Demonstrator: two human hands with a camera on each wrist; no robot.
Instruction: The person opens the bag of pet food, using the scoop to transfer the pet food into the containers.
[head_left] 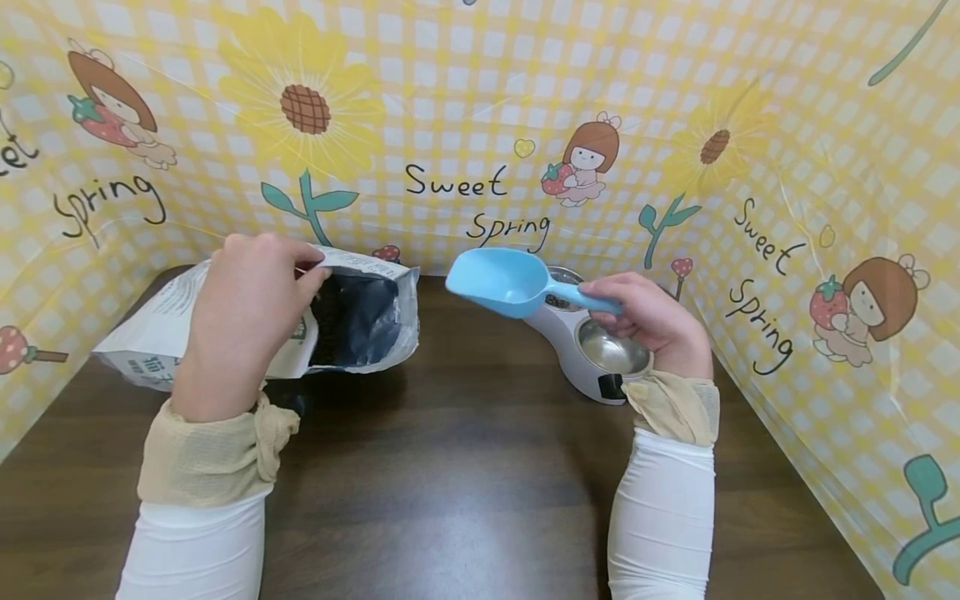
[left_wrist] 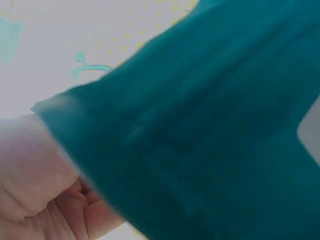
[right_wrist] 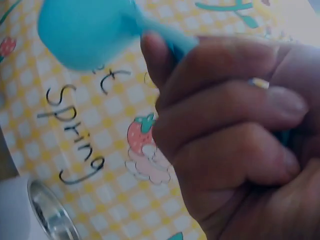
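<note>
1. While the left hand [head_left: 240, 321] pinches open the white foil bag [head_left: 352, 321] near the counter's [head_left: 465, 467] back-left corner, scooping seems the step in hand
2. The right hand [head_left: 648, 321] clasps the empty light-blue plastic scoop [head_left: 502, 282] between bag and steel-bowled feeder [head_left: 600, 350]; next it likely dips leftward into the mouth

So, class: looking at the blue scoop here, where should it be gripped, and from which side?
Grip the blue scoop by its narrow handle, from the right, as the right hand does; the wide bowl end points left toward the open bag.

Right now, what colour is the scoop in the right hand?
Light blue. The scoop, held by its handle in the right hand, shows best in the head view.
</note>
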